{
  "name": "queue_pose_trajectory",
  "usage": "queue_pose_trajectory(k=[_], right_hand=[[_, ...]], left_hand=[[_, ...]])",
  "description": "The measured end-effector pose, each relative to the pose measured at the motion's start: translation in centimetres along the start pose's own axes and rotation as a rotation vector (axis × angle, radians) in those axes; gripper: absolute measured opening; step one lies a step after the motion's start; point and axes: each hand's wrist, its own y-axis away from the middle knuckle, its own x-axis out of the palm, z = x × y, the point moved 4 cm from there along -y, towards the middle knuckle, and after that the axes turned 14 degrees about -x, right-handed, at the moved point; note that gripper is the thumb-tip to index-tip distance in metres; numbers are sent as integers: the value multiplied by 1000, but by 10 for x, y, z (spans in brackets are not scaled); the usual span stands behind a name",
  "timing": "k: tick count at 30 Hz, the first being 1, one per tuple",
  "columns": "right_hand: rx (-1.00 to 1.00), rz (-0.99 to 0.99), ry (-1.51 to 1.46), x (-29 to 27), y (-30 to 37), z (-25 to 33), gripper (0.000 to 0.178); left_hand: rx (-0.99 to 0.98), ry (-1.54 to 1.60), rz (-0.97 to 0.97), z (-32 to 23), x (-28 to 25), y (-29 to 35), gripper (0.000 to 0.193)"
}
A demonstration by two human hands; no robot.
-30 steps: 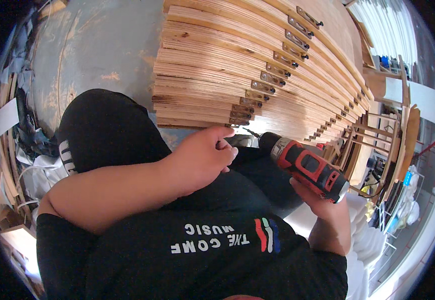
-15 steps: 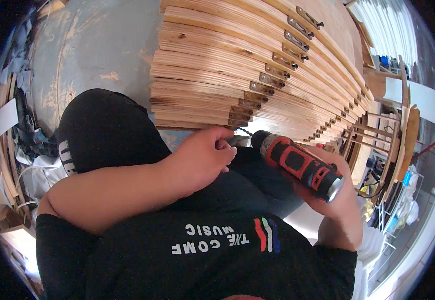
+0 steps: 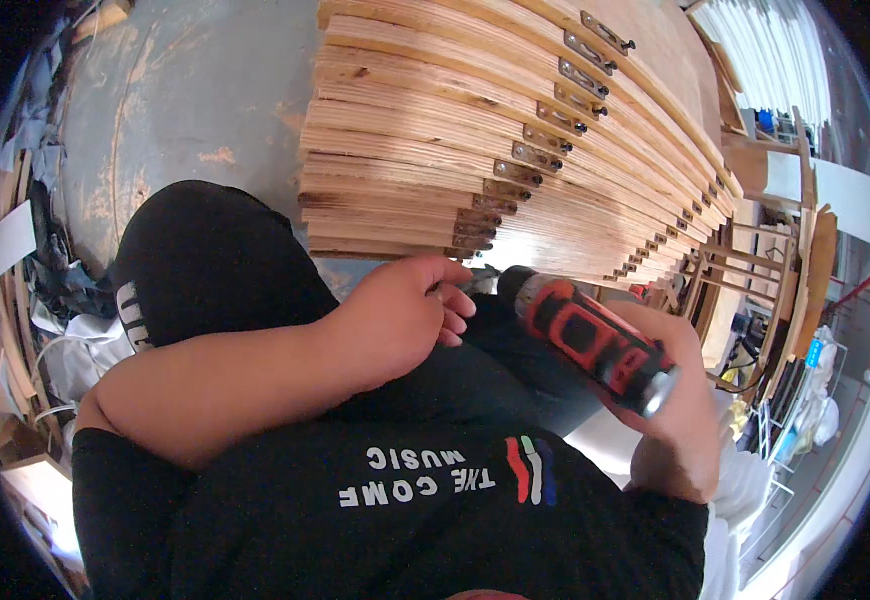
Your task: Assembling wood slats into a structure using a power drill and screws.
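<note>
A red-and-black cordless drill (image 3: pixel 587 335) is gripped in my right hand (image 3: pixel 677 345), its chuck and bit pointing left toward the lowest board. My left hand (image 3: pixel 400 308) is closed beside the bit's tip, fingers curled and the index fingertip at the board's edge. Whatever sits between those fingers is too small to make out. Above both hands lies a stack of wooden boards (image 3: pixel 395 150), stepped one over another. Small metal plates (image 3: pixel 513 172) are fixed along their edges, several with a dark screw sticking out. The lowest plate is partly hidden near my fingers.
A scuffed grey surface (image 3: pixel 215 110) extends left of the stack. My black-clad knee (image 3: pixel 210 245) is close to the boards' left ends. Wooden frames (image 3: pixel 755 262) stand at the right, and dark cloth and wood pieces are at the far left.
The drill has shifted slightly left and looks blurred. My left fingers have loosened a little at the board's edge. The whole stack appears slightly further left in view.
</note>
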Motion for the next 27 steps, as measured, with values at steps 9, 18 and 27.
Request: queue_pose_trajectory(k=[9,18,27], right_hand=[[-32,-211,-328,39,55,-34,43],[192,-351,-445,75,85,-50,45],[150,-293,-370,79,91,-46,44]], left_hand=[[-138,-37,39,-15,8,20,13],[-59,85,99,2,14,13,13],[13,-92,115,5,13,20,25]])
